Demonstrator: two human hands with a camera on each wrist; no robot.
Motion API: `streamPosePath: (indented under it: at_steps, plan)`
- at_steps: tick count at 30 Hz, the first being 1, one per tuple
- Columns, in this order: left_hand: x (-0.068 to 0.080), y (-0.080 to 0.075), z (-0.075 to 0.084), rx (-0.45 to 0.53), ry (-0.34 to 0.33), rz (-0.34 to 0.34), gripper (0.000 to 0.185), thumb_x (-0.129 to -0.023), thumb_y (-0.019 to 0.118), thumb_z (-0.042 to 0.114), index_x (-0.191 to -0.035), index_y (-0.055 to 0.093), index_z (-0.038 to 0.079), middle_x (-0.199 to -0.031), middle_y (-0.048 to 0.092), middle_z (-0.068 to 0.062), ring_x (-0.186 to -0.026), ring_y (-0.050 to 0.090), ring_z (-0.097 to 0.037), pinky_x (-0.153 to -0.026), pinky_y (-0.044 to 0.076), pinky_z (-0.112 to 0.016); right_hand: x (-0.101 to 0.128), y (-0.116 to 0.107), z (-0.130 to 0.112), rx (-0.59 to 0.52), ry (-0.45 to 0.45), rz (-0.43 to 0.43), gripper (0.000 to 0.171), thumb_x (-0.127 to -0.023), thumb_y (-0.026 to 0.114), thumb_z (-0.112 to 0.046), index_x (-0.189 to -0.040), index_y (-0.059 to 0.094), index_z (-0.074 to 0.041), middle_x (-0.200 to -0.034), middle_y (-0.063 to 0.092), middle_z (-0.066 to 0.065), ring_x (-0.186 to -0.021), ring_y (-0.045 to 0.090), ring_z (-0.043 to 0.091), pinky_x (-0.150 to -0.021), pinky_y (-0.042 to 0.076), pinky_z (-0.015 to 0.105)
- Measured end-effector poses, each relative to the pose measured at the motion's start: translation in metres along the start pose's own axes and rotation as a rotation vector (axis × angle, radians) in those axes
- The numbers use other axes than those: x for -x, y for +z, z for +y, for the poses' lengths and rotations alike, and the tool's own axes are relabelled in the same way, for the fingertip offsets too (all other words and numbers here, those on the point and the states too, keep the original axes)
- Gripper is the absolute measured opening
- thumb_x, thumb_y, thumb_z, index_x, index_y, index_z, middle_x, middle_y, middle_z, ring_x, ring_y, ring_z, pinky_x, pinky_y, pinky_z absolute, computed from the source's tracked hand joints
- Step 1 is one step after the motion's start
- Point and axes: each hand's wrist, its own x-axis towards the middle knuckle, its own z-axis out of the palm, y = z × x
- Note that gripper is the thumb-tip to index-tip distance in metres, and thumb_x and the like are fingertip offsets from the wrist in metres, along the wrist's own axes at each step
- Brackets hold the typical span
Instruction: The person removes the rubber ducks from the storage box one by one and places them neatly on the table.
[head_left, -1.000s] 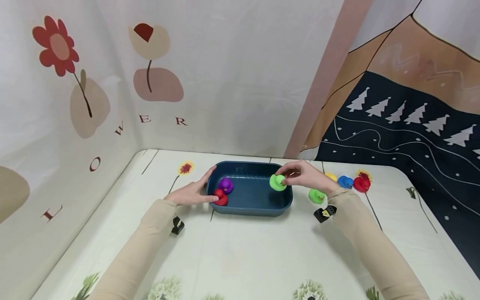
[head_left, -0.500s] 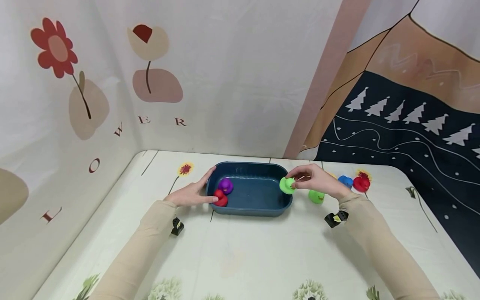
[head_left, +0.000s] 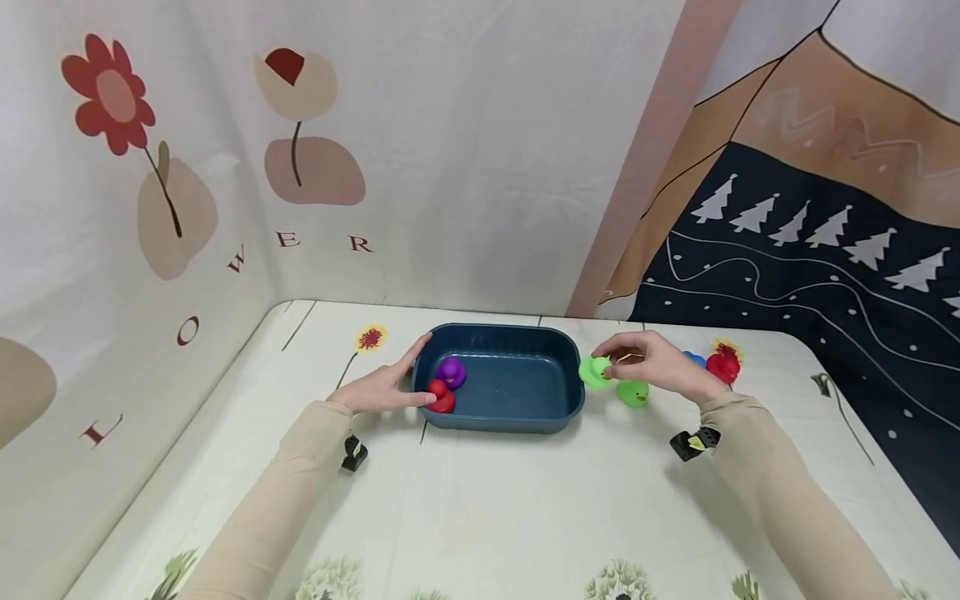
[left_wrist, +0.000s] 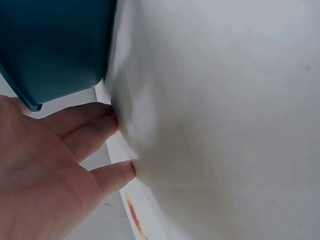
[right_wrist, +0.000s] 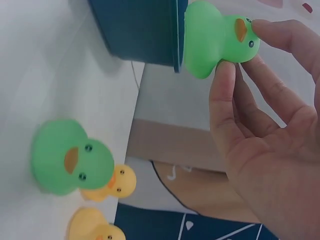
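Observation:
My left hand [head_left: 384,387] spans the left end of a dark blue rectangular tray [head_left: 498,427], thumb and a fingertip at its rim. In the left wrist view its lower fingers are straight and spread beside the tray wall [left_wrist: 60,55]. A purple rubber duck [head_left: 451,372] and a red rubber duck [head_left: 441,396] sit inside the tray, near the thumb. My right hand [head_left: 647,360] pinches a light green rubber duck [right_wrist: 205,40] by its head, held up just outside the tray's right rim.
Another green duck [head_left: 633,393] stands on the table right of the tray. Yellow ducks [right_wrist: 125,181] show behind it in the right wrist view. Farther right are a red duck [head_left: 723,367] and a partly hidden blue duck [head_left: 694,359]. A printed curtain [head_left: 450,167] rises behind.
My right hand has moved right with the green duck, from above the tray's inside to past its right rim. The left hand and tray have stayed in place.

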Motion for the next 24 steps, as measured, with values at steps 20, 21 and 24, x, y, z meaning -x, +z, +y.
streamPosePath:
  at_steps: [20,21,24]
  plan:
    - [-0.002,0.0,-0.003,0.004,0.006,0.0,0.102,-0.085,0.066,0.055,-0.155,-0.007,0.036,-0.157,0.014,-0.022,-0.135,0.029,-0.048,-0.101,0.03,-0.065,0.031,-0.024,0.006,0.065,0.109,0.076,0.031,-0.09,0.065,-0.007,-0.12,0.063,0.003,-0.117,0.06,0.016,-0.099,0.053,0.029,-0.082,0.05,0.022]
    - [-0.002,0.0,-0.003,0.004,0.007,0.0,0.102,-0.085,0.066,0.056,-0.154,-0.007,0.036,-0.157,0.014,-0.021,-0.135,0.029,-0.048,-0.101,0.029,-0.066,0.032,-0.025,0.006,0.073,0.118,0.08,0.031,-0.09,0.065,-0.008,-0.12,0.064,0.002,-0.117,0.06,0.016,-0.099,0.053,0.028,-0.082,0.05,0.022]
    - [-0.002,0.0,-0.003,0.006,0.008,-0.001,0.102,-0.085,0.066,0.056,-0.154,-0.007,0.036,-0.157,0.014,-0.021,-0.136,0.028,-0.048,-0.101,0.029,-0.066,0.036,-0.028,0.009,0.091,0.138,0.094,0.03,-0.09,0.065,-0.008,-0.119,0.064,0.0,-0.117,0.059,0.015,-0.098,0.053,0.028,-0.081,0.05,0.023]
